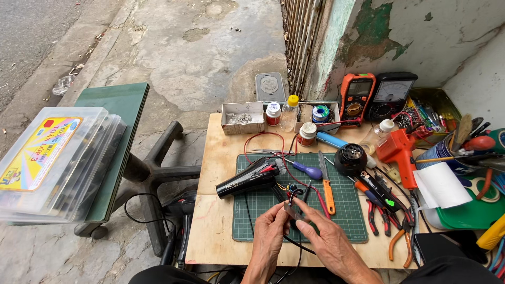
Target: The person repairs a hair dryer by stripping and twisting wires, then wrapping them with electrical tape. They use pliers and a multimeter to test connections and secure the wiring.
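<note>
Low in the middle of the frame, both hands meet over the near edge of the green cutting mat (347, 221). The left hand (269, 231) and the right hand (321, 236) pinch a small dark part (293, 209) between their fingertips, thumbs and forefingers closed on it from either side. Thin wires (288, 190) run up from the part to the open rear of a black hair dryer (247, 181), which lies on its side on the mat just above the hands. Right of the dryer lie a purple-handled screwdriver (307, 170) and an orange-handled knife (327, 190), and further right a round black grille cap (350, 159). Red pliers (374, 220) rest at the mat's right edge on the plywood table (210, 221)
</note>
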